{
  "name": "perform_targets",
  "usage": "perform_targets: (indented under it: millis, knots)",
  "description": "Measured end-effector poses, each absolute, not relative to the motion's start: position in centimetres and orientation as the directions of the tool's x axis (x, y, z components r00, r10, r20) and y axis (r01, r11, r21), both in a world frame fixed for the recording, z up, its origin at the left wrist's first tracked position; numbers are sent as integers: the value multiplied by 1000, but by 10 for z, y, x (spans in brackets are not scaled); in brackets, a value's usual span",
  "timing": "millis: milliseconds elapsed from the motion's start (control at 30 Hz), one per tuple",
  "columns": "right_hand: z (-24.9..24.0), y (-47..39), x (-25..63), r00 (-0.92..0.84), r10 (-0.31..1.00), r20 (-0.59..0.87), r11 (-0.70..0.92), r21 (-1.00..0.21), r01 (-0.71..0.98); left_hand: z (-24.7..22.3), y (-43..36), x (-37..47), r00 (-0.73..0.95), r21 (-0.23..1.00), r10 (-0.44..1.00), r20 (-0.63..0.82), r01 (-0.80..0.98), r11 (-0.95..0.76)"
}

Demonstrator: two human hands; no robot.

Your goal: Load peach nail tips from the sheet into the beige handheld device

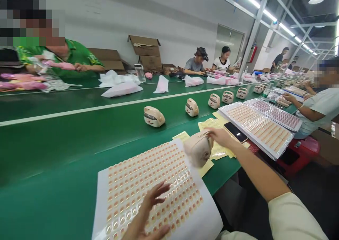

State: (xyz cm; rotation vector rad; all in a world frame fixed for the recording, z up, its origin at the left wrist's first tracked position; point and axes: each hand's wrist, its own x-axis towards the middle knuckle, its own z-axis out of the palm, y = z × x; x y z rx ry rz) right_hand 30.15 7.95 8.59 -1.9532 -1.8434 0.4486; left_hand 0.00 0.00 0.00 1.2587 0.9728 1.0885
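Beige handled unit (198,148) is up off the belt, clamped in my right hand (221,135): fingers closed over its top handle, body hanging just above the far right corner of the sticker sheet (148,183). Unit is motion-blurred, so orientation can't be read exactly; appears tilted w/ one face toward me. Left hand (149,211) lies on the near part of the sheet, fingers spread and apart, nothing gripped; looks like it pins the sheet flat so it doesn't slide. Sheet sits at the belt's near edge, within reach of both hands. Yellow backing slips (217,150) are scattered just beside the sheet, under and beyond the held unit. Black phone (235,132) rests near the slips, touching the edge of a stacked tray of stickers (256,127). Further units stand spaced in a row on the green conveyor belt (66,141), nearest one (154,116) well apart from my hands. Other workers sit across and along the line; their hands are at their own stations.
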Motion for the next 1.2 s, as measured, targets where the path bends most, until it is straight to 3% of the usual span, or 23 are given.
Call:
perform_targets:
  millis: [67, 133, 300, 500, 600, 667, 767, 933, 1200]
  knots:
    - [68, 75, 248, -120, 993, -6, 93, -596, 798, 8, -14, 20, 127, 954, 990, 57, -299, -17]
    - [54, 68, 205, -258, 965, -46, 164, -662, 731, 11, -22, 28, 27, 929, 999, -25, -370, 33]
    - [32, 48, 157, -393, 916, -82, 195, -764, 615, 4, -30, 5, -7, 846, 993, -121, -523, 100]
    - [-1, 4, 163, -213, 977, 29, 138, -846, 515, -33, -34, -23, -5, 755, 968, -250, -627, 192]
    - [-12, -7, 193, -82, 986, 142, 162, -758, 632, -44, -33, -30, -44, 705, 952, -304, -683, 194]
    - [-12, 1, 220, 72, 982, 174, 62, -662, 747, -43, -31, -33, -73, 667, 946, -316, -726, 167]
    - [-10, 23, 254, 253, 954, 161, -111, -595, 796, -36, -30, -35, -68, 616, 955, -288, -777, 130]
    - [-13, 40, 263, 314, 940, 132, -190, -564, 804, -35, -29, -38, -129, 666, 920, -371, -727, 167]
    - [-14, 35, 250, 374, 927, 28, -257, -679, 687, -11, -31, -28, -236, 671, 839, -490, -716, 191]
